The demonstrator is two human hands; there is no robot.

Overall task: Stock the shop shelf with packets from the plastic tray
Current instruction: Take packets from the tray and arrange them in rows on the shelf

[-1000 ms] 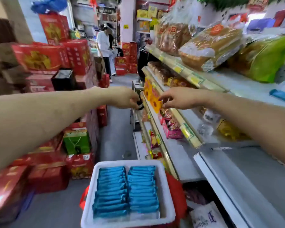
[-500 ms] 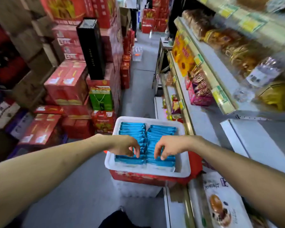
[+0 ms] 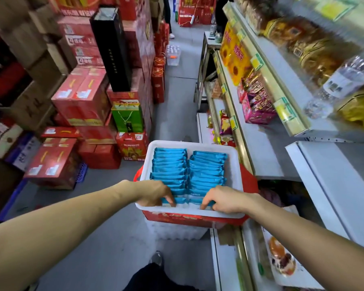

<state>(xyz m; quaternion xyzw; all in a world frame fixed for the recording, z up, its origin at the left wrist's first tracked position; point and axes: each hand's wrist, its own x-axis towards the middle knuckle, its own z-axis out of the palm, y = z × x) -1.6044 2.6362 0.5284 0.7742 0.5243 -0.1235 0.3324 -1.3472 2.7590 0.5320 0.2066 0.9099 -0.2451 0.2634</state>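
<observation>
**A:** Head camera: the white plastic tray point(image 3: 189, 143) sits on a red box point(image 3: 177, 217), with the shop shelf point(image 3: 259, 148) just right of the tray. Two rows of blue packets point(image 3: 172, 164) stand on edge inside it.

**B:** And a shift from half a second ago! Both hands were over the middle of the rows, and now they're at the tray's near end.

**A:** The left hand point(image 3: 153, 193) curls its fingers down over the nearest packets of the left row, gripping them. The right hand point(image 3: 223, 199) hooks the right row likewise, thumb hidden.

**B:** Every packet sits inside the tray.
</observation>
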